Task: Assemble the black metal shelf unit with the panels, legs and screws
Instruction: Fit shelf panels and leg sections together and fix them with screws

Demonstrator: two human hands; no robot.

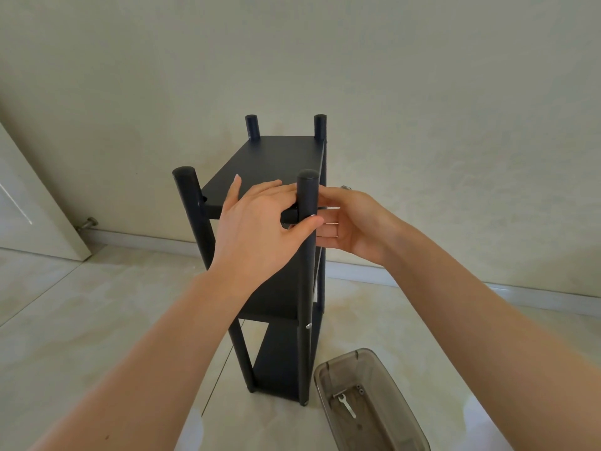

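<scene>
The black metal shelf unit stands upright on the tiled floor, with three panels between round black legs. My left hand rests on the front edge of the top panel, its thumb pressed against the near right leg. My right hand is just right of that leg, level with the top panel, fingers curled toward the joint. What those fingers pinch is hidden behind the leg. A silver screw head shows on the same leg at the middle panel.
A smoky clear plastic tray lies on the floor at the lower right, holding a small silver wrench and a few small screws. A white door with a floor stop stands at the left. The wall is close behind the shelf.
</scene>
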